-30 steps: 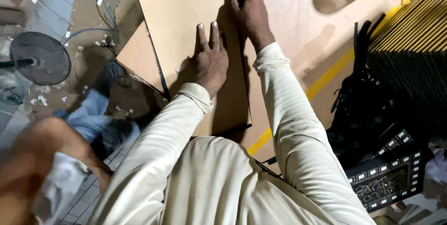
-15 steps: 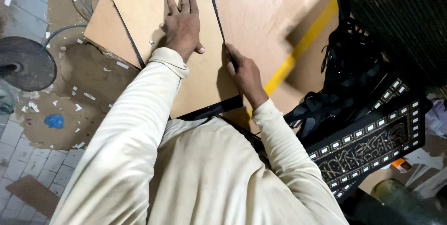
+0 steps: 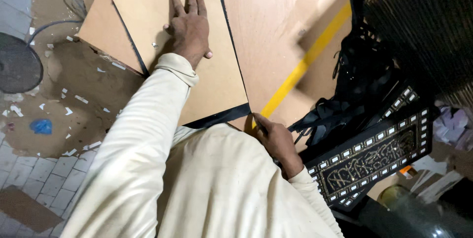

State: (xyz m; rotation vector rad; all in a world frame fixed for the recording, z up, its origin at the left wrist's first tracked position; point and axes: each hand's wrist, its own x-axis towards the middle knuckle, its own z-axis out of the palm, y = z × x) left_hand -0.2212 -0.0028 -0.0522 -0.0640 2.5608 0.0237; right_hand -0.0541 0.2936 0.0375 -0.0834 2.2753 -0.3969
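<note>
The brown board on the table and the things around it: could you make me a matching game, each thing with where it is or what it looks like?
Things:
1. left hand
2. right hand
3. stripe on the table
4. framed panel

Descriptions:
A. yellow, running slantwise
B. black, with gold ornament and small pale squares along its border
C. pressed flat on the brown board, fingers spread
D. at the board's near corner, close to the body

Pairs: 1-C, 2-D, 3-A, 4-B
</note>
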